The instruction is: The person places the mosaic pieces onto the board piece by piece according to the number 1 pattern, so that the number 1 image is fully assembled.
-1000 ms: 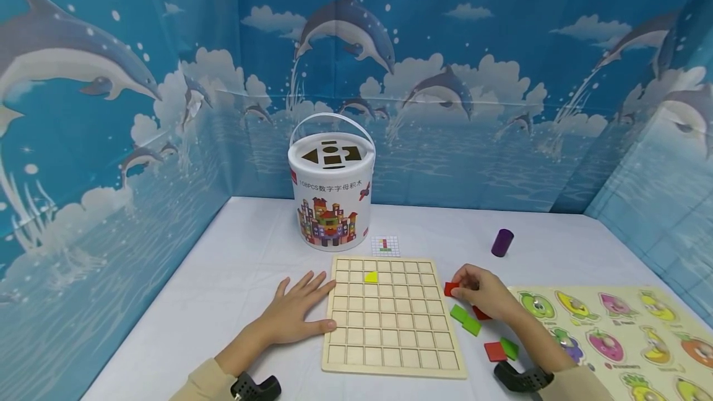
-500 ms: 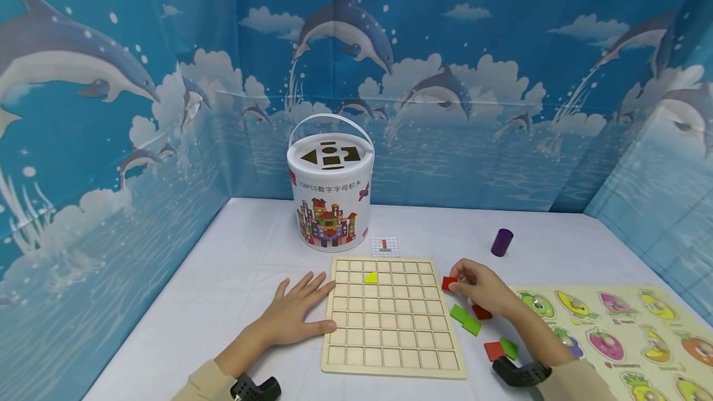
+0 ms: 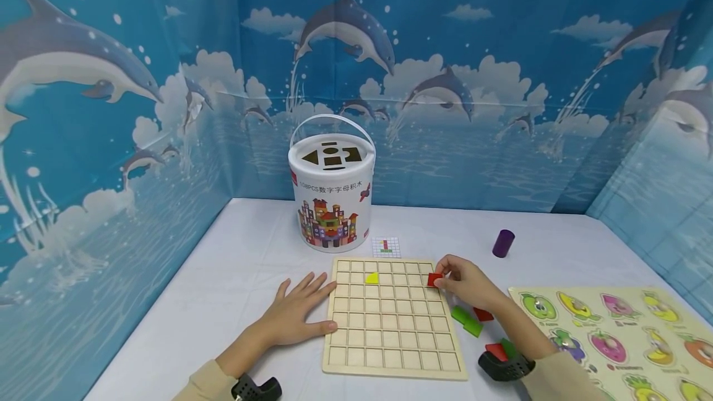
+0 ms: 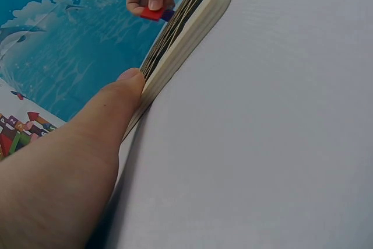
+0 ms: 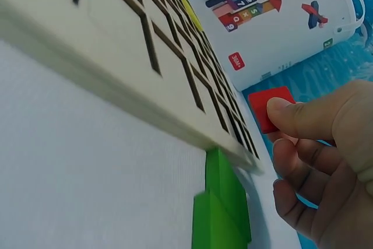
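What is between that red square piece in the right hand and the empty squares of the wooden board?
Nothing visible. The right hand pinches the red tile over the right edge of the grid board. The squares beside it look bare; the only piece on the board, a yellow tile, lies several squares to the left.

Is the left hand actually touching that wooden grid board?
Touching. In the left wrist view, the left hand's thumb presses against the edge of the wooden grid board.

right hand (image 5: 326,161) pinches red tile (image 5: 270,107) beside grid board (image 5: 116,56).
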Demonstrator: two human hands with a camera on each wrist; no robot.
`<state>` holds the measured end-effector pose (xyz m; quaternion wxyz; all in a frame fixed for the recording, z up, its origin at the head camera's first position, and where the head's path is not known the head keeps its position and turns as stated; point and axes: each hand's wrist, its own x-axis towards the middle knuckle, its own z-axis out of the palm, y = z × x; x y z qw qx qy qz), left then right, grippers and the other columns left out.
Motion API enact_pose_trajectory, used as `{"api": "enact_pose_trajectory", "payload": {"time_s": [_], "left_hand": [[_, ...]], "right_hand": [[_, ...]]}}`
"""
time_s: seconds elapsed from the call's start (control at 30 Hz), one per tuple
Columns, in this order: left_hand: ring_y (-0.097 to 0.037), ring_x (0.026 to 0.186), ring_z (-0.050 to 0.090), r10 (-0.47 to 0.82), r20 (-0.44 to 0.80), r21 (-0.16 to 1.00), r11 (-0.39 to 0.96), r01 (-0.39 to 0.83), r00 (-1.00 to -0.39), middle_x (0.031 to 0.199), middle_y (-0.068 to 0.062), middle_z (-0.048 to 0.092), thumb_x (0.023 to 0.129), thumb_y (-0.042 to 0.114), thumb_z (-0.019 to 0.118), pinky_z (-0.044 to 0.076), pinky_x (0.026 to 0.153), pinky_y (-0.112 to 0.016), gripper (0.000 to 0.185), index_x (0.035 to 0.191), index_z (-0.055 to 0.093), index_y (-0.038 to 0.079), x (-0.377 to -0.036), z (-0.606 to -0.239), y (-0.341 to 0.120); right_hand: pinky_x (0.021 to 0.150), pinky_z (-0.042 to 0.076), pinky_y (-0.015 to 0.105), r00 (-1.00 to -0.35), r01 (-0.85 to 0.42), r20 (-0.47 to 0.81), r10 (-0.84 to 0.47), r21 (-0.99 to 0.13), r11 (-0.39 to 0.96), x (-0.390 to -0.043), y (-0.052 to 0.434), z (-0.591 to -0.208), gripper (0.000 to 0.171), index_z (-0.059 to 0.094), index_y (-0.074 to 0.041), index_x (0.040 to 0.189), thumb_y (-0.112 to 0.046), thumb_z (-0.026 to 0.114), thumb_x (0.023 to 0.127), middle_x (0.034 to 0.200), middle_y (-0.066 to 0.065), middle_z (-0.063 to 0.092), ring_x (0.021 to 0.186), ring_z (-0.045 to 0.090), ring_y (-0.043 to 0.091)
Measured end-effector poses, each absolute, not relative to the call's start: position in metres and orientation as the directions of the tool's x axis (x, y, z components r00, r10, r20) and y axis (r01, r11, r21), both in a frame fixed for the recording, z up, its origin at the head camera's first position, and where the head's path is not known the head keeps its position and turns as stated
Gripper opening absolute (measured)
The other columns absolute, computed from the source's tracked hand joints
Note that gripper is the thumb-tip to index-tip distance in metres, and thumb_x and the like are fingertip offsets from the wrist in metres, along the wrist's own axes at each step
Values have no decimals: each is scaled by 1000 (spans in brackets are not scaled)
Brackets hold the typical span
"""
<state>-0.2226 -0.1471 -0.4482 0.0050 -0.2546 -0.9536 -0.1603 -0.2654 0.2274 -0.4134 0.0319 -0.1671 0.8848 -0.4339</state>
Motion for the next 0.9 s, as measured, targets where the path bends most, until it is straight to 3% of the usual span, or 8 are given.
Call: {"api": "enact_pose_trajectory", "payload": {"time_s": [0.9], "left_hand": [[-23,139,10,485,96,297,820,490,-869,152,2,20,81,73,40,0,103,-62,80,146,27,30,-223,-449,-147]], "right_hand": [[52,41,26,-918,-293,93,-386,-816,499,-275,178,-409,13,55,-5,92,-7,66,85,83,6,55,60,47,17]]}}
